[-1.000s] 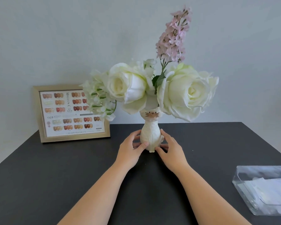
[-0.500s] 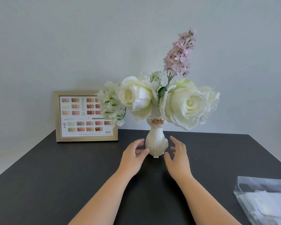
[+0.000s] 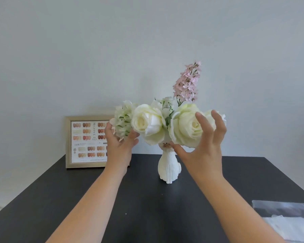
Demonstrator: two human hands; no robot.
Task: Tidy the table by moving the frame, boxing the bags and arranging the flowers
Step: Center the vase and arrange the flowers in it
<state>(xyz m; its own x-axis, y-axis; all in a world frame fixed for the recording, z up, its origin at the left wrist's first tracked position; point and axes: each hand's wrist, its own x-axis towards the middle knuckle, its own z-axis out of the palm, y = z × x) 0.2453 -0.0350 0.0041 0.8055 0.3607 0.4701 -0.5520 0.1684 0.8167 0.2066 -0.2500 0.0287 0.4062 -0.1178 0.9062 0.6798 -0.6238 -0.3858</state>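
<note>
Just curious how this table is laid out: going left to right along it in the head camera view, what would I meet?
Picture frame → left hand → white cat-shaped vase → right hand → clear plastic box at the right edge.

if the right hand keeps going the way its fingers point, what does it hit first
Most likely the big white rose: the right hand is open, its fingers curled up and toward that bloom, seemingly already at its petals. Depth is unclear from one view, so contact isn't certain.

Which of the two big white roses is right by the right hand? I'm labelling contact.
The right-side rose, under the pink sprig: the right hand cups it, while the other rose sits left of the stems.
</note>
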